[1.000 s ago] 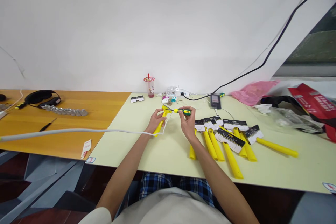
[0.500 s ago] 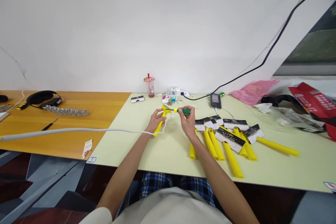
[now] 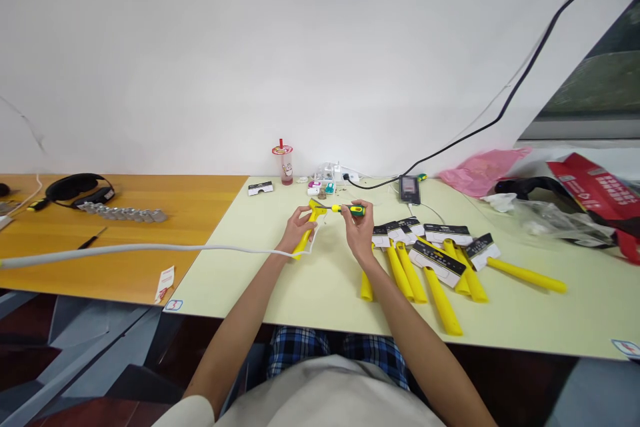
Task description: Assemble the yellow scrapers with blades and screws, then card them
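Observation:
My left hand is closed round the yellow scraper, holding it tilted above the table with its flared head upward. In my right hand is a screwdriver with a green and yellow handle. Its shaft points left, and the tip meets the scraper's head; whether it sits in a screw is too small to tell. Right of my right hand lie several more yellow scrapers, their heads covered by black-and-white cards.
A white cable crosses in front of my left wrist. Behind my hands stand a drink cup, a power strip and a small dark device. Headphones lie on the wooden table; plastic bags are at right.
The screwdriver handle has turned in my right fingers, showing more yellow. My left hand and the scraper stay in place. The view has shifted very slightly.

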### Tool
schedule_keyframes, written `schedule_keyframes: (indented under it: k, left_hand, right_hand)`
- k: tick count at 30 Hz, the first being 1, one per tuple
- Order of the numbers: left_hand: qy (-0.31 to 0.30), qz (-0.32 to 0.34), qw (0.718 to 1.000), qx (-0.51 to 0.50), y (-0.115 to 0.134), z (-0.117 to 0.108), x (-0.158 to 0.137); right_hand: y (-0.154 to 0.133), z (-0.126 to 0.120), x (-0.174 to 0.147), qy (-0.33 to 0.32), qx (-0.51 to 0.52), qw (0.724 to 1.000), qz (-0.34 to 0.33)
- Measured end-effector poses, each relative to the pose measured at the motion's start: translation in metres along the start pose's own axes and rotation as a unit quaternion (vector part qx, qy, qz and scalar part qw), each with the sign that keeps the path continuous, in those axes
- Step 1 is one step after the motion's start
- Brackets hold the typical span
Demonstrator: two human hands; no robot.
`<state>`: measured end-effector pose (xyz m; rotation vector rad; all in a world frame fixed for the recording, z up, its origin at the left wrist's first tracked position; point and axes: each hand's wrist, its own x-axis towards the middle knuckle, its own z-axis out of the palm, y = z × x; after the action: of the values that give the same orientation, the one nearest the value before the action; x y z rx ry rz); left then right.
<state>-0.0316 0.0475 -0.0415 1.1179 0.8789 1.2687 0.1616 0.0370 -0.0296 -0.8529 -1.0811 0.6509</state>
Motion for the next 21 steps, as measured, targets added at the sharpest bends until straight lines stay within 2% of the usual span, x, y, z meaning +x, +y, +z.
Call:
schedule_keyframes:
  k: [4, 7, 10, 16, 21]
  left_hand:
    - [-0.005, 0.003, 1.0, -0.001, 0.0005, -0.0001, 0.0005]
    - [0.0, 0.005, 1.0, -0.002, 0.0029, -0.0012, 0.0003]
    - [0.0, 0.007, 1.0, -0.004, 0.0048, -0.0009, -0.0011]
    - [-0.009, 0.009, 1.0, -0.002, 0.0051, 0.0021, -0.0033]
    - [-0.008, 0.004, 1.0, -0.004, 0.0068, 0.0008, -0.0027]
  right_hand:
    - [-0.0033, 0.0011, -0.0006, -0.05, 0.044, 0.997, -0.036]
    - [-0.0072, 0.0037, -0.0037, -0.088, 0.073, 0.993, -0.038]
    - [-0.0075, 0.0037, -0.0045, -0.08, 0.07, 0.994, -0.031]
    - [-0.001, 0.0, 0.0004, -0.013, 0.012, 1.0, -0.011]
    - [-0.0054, 0.0019, -0.0033, -0.078, 0.051, 0.995, -0.041]
